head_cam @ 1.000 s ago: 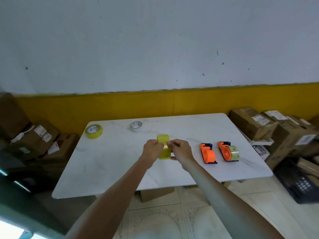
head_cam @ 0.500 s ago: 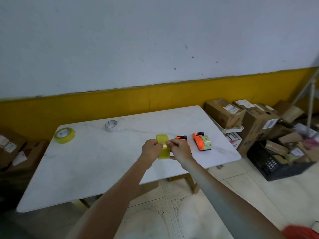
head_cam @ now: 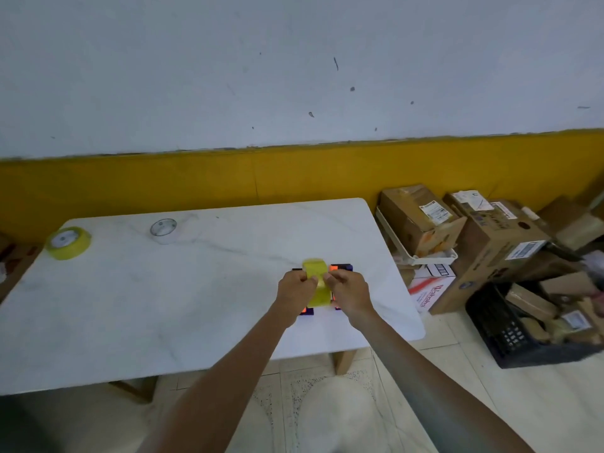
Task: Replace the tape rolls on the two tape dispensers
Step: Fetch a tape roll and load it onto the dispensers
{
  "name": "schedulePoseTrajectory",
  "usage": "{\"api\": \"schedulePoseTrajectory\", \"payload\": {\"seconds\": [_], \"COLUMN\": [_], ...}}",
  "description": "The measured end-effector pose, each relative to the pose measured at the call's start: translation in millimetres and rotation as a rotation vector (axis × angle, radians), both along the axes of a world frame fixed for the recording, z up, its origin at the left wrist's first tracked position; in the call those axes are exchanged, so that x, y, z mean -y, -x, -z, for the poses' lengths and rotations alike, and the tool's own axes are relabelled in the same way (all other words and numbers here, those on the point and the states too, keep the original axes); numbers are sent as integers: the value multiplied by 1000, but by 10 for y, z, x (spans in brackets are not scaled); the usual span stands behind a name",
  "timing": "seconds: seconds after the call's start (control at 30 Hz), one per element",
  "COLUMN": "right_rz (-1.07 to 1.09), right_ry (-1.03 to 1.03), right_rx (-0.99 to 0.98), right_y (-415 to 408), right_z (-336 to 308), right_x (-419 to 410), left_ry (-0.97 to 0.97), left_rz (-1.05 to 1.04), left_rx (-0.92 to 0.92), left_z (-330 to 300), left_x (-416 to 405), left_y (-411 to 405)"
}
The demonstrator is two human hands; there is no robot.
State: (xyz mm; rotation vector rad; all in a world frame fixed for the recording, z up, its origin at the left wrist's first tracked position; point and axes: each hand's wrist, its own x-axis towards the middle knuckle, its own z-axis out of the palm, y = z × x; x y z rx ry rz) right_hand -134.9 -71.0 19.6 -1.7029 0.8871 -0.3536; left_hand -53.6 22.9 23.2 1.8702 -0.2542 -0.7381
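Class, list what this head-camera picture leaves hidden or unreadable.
- Two orange tape dispensers: mostly hidden behind both hands and the held yellow tape roll.
- Roll's loose end: covered by left hand and right hand.
- Brown cardboard boxes' labels: too small.

Bare forearms, seemingly sleeveless; pale trousers below.

Dim, even indoor light falls across a white marble table point(head_cam: 163, 289) with no glare and only faint shadows. Motion blur softens the frame; wide-angle distortion bows the yellow wall band point(head_cam: 228, 178) toward the edges.
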Motion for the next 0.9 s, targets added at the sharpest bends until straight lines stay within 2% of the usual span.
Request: {"api": "schedulePoseTrajectory", "payload": {"seconds": [0.07, 0.13, 0.47, 0.77, 0.9], "right_rz": [-5, -48, -13, -36, -4], "right_ry": [27, -82, -146, -109, -116], "right_rx": [-19, -116, -83, -144, -188], "right_y": [52, 20, -14, -122, -170], "right_z": [3, 349, 374, 443, 632], "right_x": [-75, 950, 891, 872, 938], "left_ry": [-31, -120, -147, -113, -165], "left_rz": [8, -60, -43, -98, -188], "left_rx": [-1, -38, -49, -81, 24], "left_z": [50, 264, 272, 450, 580], "left_x": [-81, 902, 874, 799, 694], "left_y": [32, 126, 65, -91, -232]}}
